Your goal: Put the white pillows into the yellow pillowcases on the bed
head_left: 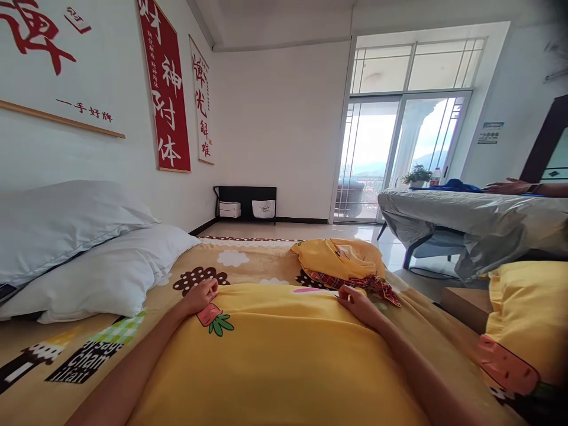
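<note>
A yellow pillow (284, 361) with a carrot print lies before me on the bed, its cover smooth and its far edge slightly creased. At its far left corner, beside the printed carrot, my left hand (202, 296) is closed with the fingers curled on the cover's edge. My right hand (355, 302) pinches the far right corner, near a pink and white patch of print. Just beyond that hand rests a crumpled yellow cloth (335, 257) with a red plaid trim.
Two white pillows (106, 269) are stacked at the left on the patterned bed sheet (261, 263). Another yellow pillow (528, 319) stands at the right near a cardboard box (465, 305). Another person's hand (510, 186) is over a covered table (444, 207) with blue cloth (459, 186).
</note>
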